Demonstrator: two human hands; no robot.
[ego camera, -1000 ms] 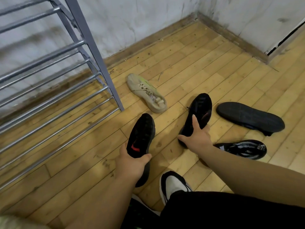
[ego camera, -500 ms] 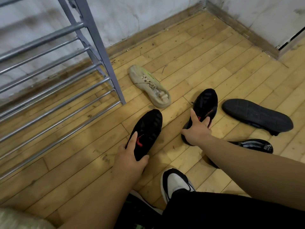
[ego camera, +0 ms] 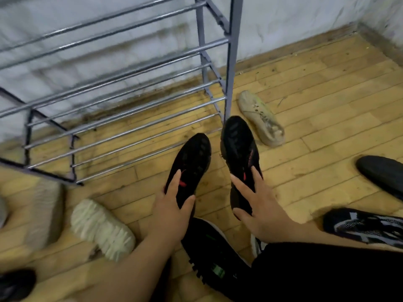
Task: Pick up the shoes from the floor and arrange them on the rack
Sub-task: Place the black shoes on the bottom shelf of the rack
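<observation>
I hold a pair of black shoes with red marks, toes pointing at the rack. My left hand [ego camera: 172, 212] grips the heel end of the left black shoe [ego camera: 192, 158]. My right hand [ego camera: 257, 205] grips the right black shoe [ego camera: 238, 142], whose toe is close to the rack's front right post. Both shoes are lifted off the floor. The grey metal shoe rack [ego camera: 122, 101] stands against the wall with bare rod shelves. More shoes lie on the wooden floor: a beige sneaker [ego camera: 260, 117] right of the rack and a pale sneaker [ego camera: 100, 228] at lower left.
A black shoe sole-up [ego camera: 383, 173] and a black-and-white sneaker [ego camera: 366, 227] lie at the right. Another pale shoe [ego camera: 43, 212] and a dark shoe [ego camera: 15, 284] sit at the left edge. My own feet in dark sneakers [ego camera: 216, 258] are below my hands.
Both hands have lifted the black shoes off the floor and carried them left toward the rack. My view has swung left, bringing the rack's lower shelves and the pale shoes into sight.
</observation>
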